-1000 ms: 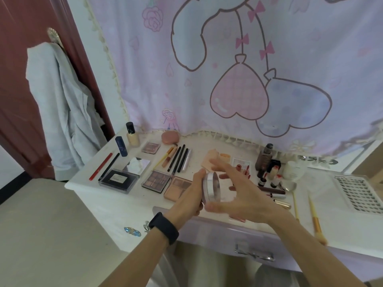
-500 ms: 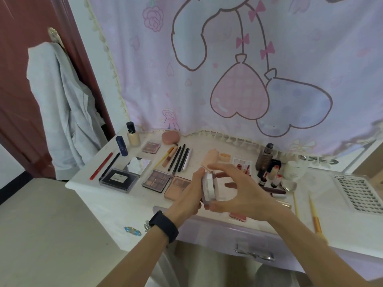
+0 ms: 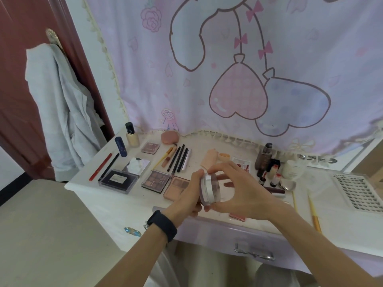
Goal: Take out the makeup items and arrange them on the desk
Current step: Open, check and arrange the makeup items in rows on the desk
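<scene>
Silver-rimmed and clear-walled, the round jar is held in the air over the front part of the desk, not resting on it. It is tipped on edge, with its flat faces looking toward 9 and 3 o'clock, so its short axis runs crosswise from hand to hand.

The left hand grips the 9 o'clock face, with the thumb curled over the top rim. The right hand closes on the 3 o'clock side, fingers arched over the rim. Both hands grasp the jar and neither is free. Whether the lid is being turned cannot be told.

Around the jar lie:
- a brown eyeshadow palette at 9 o'clock;
- a pink palette, partly under the left hand;
- black pencils at 11 o'clock;
- a peach tube at 12 o'clock;
- small bottles at 2 o'clock.

Both hands are equally near the jar, since both touch it. Setting it down would probably call for turning it until a flat face looks downward. The bare strip between the pencils and the tube appears to be the closest free spot, straight ahead of either hand.
</scene>
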A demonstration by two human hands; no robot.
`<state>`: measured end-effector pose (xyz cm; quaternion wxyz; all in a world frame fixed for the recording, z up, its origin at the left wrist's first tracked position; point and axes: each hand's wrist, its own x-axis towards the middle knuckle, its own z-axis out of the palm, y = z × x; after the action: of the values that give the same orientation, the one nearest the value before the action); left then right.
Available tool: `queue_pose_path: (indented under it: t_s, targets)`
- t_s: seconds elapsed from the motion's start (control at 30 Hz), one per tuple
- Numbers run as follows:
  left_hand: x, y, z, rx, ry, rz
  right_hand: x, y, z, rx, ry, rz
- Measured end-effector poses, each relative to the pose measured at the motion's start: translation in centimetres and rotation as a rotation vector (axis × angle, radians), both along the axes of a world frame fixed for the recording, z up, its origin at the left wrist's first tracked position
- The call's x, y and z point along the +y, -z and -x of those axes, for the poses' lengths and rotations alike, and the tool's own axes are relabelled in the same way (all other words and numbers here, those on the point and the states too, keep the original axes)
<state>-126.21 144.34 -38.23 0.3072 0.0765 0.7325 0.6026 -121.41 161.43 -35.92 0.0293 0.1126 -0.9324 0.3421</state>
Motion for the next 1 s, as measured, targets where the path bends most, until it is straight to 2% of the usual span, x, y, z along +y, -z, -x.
queue_pose_path:
  t_s: [0.1, 0.17, 0.33, 0.47, 0.6, 0.77, 1.0]
  targets:
    - [0.2, -0.2, 0.3, 0.008, -0.016, 0.002, 0.0, 0.1, 0.3, 0.057, -0.024, 0.005]
    - [0.4, -0.4, 0.3, 0.014, -0.020, 0.023, 0.2, 0.5, 0.3, 0.024, -0.022, 0.056]
    - [0.3, -0.2, 0.5, 0.076, 0.000, 0.093, 0.1, 0.6, 0.7, -0.248, 0.104, 0.228]
    - [0.3, -0.4, 0.5, 0.119, 0.017, 0.111, 0.2, 0.1, 0.7, -0.359, 0.119, 0.153]
    - [0.0, 0.0, 0.5, 0.137, 0.028, 0.114, 0.3, 0.3, 0.2, -0.281, 0.112, 0.189]
    - [-0.4, 0.6, 1.5, -0.025, -0.053, 0.064, 0.6, 0.4, -0.6, 0.032, 0.050, 0.080]
    - [-1.3, 1.6, 2.5, -0.200, -0.036, -0.234, 1.1, 0.7, -0.9, -0.019, 0.135, 0.477]
